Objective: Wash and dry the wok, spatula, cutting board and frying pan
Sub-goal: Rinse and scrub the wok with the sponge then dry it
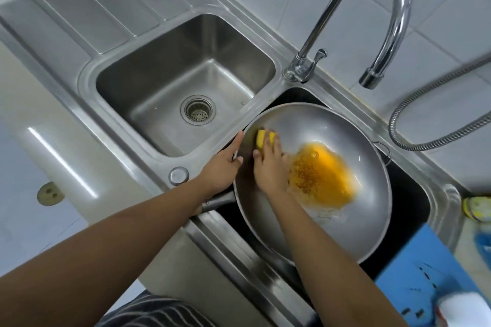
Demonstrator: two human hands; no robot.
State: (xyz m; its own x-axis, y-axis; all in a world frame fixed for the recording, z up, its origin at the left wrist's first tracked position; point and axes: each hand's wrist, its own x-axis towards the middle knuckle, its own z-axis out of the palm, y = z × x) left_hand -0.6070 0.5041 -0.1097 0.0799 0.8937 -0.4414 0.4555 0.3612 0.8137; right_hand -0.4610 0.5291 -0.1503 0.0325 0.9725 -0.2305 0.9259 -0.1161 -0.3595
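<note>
A large silver wok (345, 223) lies in the right sink basin (414, 194), with an orange greasy puddle (321, 175) in its bottom. My right hand (269, 167) presses a yellow sponge (264, 138) against the wok's inner wall near the left rim. My left hand (223, 164) grips the wok's rim on the left, just above its dark handle (218, 200). A blue cutting board (414, 271) with dark specks lies at the lower right. The spatula and frying pan are not in view.
The left sink basin (148, 82) holds nothing but its drain strainer (198, 109). A curved chrome tap (382, 21) arches over the right basin. A metal hose (435, 114) loops at the right. A drainboard (87, 10) sits far left.
</note>
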